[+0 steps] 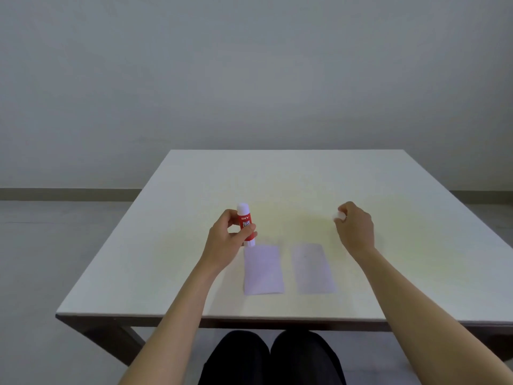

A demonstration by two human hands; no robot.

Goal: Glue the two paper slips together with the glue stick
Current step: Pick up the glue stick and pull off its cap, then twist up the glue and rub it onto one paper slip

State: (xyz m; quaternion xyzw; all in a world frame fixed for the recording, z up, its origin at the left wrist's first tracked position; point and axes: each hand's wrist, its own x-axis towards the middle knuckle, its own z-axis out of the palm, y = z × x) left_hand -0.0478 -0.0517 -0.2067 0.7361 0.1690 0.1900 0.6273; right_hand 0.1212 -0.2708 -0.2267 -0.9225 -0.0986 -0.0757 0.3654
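- Head view: two paper slips, the left slip (263, 270) and the right slip (314, 268), lie flat, apart, near the table's (416, 245) front edge.
- One glue stick (245, 225) stands upright, the left hand (226, 241) closed around it, just behind the left slip.
- The right hand (356, 230) pinches one small white cap (339, 216), above the table.

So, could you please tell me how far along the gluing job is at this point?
Early stage. Done: the glue stick looks uncapped, with the left hand holding it upright and the right hand pinching what seems to be its white cap. In hand: bringing glue to paper. Left: both paper slips, the left slip and the right slip, lie apart on the table, apparently unglued and unjoined.
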